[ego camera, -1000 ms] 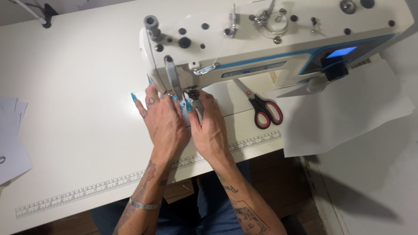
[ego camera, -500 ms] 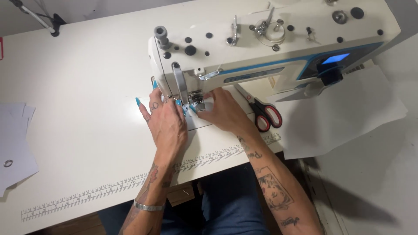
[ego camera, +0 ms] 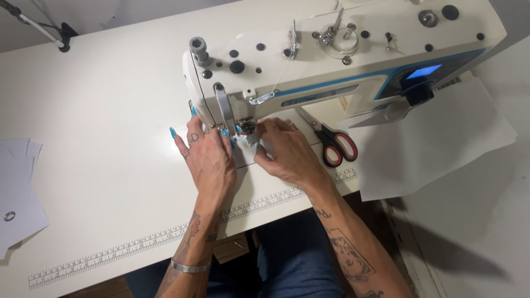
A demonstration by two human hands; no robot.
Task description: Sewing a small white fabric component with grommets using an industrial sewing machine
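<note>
The white counter fills most of the view, and a printed ruler strip runs along its front edge. A white sewing machine with blue trim stands at the back of the counter, toward the right side, and its head hangs over the middle. A large white sheet lies at the right edge of the counter, partly under the machine. Some smaller white paper pieces lie at the left edge, and a small metal ring rests on them.

Both hands are close together at the needle area, near the front edge. The left hand lies flat, palm down, with the fingers spread on a piece of white fabric just left of the presser foot. The right hand is on the other side of the foot; its fingers are bent and pinch the fabric right beside the foot. The fabric lies flat on the counter under the machine head, between the two hands.

A pair of scissors with red and black handles lies just behind the right hand, close to the machine base.
</note>
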